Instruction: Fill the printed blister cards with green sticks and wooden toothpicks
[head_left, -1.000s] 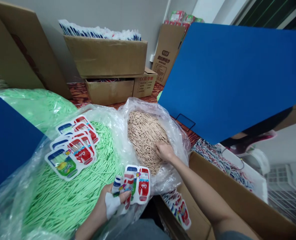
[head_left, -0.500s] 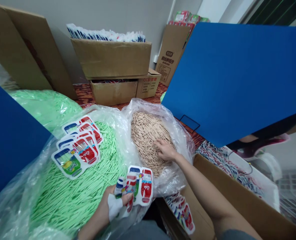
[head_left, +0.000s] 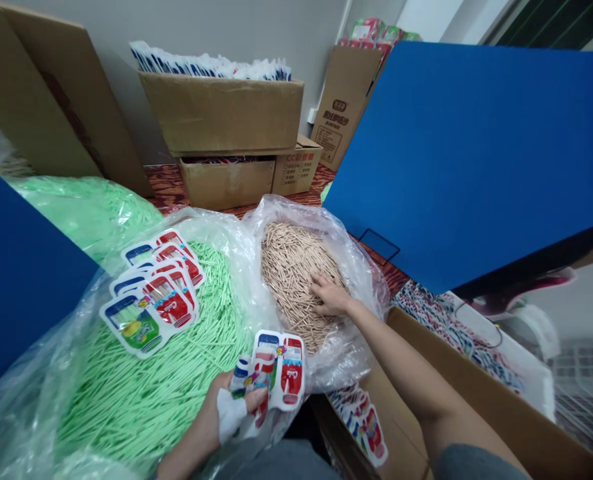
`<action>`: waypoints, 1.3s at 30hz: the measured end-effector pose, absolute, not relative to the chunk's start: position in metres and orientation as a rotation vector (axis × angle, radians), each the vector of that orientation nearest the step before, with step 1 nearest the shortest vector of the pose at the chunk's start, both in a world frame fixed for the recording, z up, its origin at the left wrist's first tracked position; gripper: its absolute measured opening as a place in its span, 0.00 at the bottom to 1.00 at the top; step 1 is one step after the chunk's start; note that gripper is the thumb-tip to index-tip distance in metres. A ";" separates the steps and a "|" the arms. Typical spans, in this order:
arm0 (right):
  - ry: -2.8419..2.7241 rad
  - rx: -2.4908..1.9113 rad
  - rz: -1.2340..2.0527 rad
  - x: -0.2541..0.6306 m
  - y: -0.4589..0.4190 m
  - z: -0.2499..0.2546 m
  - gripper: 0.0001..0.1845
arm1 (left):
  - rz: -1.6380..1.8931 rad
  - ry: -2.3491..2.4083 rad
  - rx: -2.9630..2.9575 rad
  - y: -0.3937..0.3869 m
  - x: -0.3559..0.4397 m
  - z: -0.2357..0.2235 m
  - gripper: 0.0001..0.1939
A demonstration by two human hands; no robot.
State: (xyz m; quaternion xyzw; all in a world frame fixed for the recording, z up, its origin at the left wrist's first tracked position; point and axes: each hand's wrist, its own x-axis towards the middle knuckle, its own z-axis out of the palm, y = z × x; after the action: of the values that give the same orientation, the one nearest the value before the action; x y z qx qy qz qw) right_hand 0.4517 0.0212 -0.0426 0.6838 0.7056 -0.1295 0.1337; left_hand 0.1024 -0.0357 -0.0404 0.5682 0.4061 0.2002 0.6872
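My left hand, with white tape or cloth around the thumb, is closed on several small printed pouches shaped like pairs of drink jars, one side red with "Cola" on it. My right hand lies palm down on a heap of thin brown sticks, fingers spread and tips among them. A clear plastic bag surrounds these sticks. Left of it, another open bag holds thin light green sticks. More printed pouches lie overlapping on the green sticks.
Behind stand stacked cardboard boxes, the top one full of pouches. Large blue boards flank both sides. At lower right, an open carton holds a few pouches. Beyond it, a white tub contains many more.
My right hand's fingers have spread slightly over the brown sticks. My left hand keeps its hold on the pouches. The view has shifted very slightly.
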 end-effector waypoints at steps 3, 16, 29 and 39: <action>2.077 1.962 -0.298 0.449 0.018 -0.043 0.28 | 0.441 0.894 1.248 -0.036 0.103 -0.041 0.18; 2.115 1.919 -0.054 0.431 0.003 -0.056 0.19 | 0.427 0.849 1.220 -0.038 0.109 -0.031 0.18; 1.981 2.017 -0.204 0.440 -0.001 -0.008 0.14 | 0.449 0.823 1.238 -0.041 0.108 -0.041 0.19; 1.819 2.059 -0.357 0.427 -0.015 -0.033 0.18 | 0.447 0.856 1.225 -0.042 0.106 -0.035 0.17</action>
State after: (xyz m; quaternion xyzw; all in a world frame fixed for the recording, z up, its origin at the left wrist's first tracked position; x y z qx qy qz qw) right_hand 0.4272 -0.0148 -0.0329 0.7305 0.6453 -0.1268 0.1842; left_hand 0.1064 -0.0419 -0.0349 0.5523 0.3858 0.2016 0.7109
